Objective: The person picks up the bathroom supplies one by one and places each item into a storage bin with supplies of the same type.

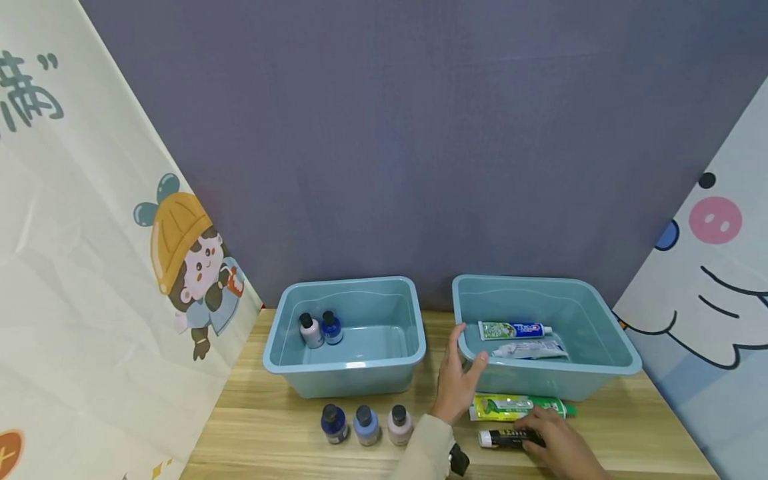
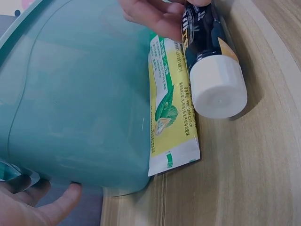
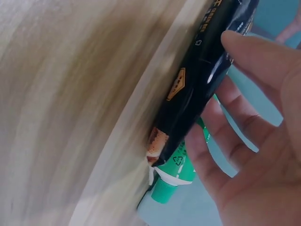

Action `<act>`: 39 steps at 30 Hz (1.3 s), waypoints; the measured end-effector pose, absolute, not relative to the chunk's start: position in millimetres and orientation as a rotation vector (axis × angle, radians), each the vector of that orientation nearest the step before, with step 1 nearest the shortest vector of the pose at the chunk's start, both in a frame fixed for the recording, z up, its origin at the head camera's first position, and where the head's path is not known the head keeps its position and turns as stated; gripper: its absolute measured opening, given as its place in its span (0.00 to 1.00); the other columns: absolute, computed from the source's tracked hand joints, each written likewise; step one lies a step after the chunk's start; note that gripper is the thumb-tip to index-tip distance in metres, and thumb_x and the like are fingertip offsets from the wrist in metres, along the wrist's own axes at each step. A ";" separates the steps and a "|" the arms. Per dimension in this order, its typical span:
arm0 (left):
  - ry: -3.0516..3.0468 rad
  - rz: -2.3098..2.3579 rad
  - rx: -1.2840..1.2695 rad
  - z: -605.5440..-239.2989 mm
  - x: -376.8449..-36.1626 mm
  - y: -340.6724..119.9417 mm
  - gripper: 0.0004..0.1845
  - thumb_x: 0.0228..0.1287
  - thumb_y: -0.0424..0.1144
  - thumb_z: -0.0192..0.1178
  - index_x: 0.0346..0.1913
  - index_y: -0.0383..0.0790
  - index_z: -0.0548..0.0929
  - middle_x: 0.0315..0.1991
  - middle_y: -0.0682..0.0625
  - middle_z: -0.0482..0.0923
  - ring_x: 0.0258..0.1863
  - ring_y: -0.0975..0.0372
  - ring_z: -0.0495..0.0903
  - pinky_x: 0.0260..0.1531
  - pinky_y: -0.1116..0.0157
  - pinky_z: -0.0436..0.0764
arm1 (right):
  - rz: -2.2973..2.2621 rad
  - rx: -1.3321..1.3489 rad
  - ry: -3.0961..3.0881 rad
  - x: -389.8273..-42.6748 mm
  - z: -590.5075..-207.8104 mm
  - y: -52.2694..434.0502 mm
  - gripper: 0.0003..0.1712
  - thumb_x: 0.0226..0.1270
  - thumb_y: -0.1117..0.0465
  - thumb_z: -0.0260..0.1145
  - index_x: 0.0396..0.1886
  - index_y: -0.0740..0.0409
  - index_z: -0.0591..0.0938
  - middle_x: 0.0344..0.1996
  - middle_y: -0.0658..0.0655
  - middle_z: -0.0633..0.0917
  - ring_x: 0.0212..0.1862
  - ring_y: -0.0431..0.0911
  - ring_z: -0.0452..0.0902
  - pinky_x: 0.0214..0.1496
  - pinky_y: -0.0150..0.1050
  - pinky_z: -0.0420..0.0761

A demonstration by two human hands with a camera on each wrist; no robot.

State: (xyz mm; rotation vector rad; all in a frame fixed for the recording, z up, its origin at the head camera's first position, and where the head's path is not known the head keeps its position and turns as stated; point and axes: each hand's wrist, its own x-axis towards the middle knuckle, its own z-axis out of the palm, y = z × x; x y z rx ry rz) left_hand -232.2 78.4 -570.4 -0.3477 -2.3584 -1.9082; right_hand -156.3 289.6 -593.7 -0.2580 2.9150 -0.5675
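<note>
My left hand (image 1: 457, 381) rests against the near left corner of the right blue bin (image 1: 543, 380), its thumb and index finger spread. Pinched in my right hand (image 1: 561, 440) is a black toothpaste tube (image 1: 510, 438) with a white cap, low over the wooden table. In the right wrist view the thumb lies along the black tube (image 3: 202, 80), fingers on the other side. A yellow-green toothpaste tube (image 1: 507, 407) lies between it and the bin. Inside that bin are a green-and-blue toothpaste tube (image 1: 513, 331) and a whitish toothpaste tube (image 1: 531, 349).
A second blue bin (image 1: 354, 381) stands to the left, holding a pink bottle (image 1: 311, 331) and a dark blue bottle (image 1: 332, 328). Before it stand a dark blue bottle (image 1: 334, 424), a light blue bottle (image 1: 366, 425) and a pink bottle (image 1: 399, 425). A grey wall rises behind.
</note>
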 end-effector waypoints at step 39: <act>-2.380 -1.910 -0.354 -568.7 -232.1 76.7 0.33 0.74 0.64 0.53 0.76 0.80 0.51 0.80 0.61 0.57 0.76 0.58 0.64 0.70 0.44 0.68 | -0.499 -0.460 2.901 -153.1 -600.8 286.9 0.12 0.51 0.53 0.81 0.34 0.37 0.86 0.33 0.34 0.80 0.38 0.34 0.77 0.40 0.41 0.81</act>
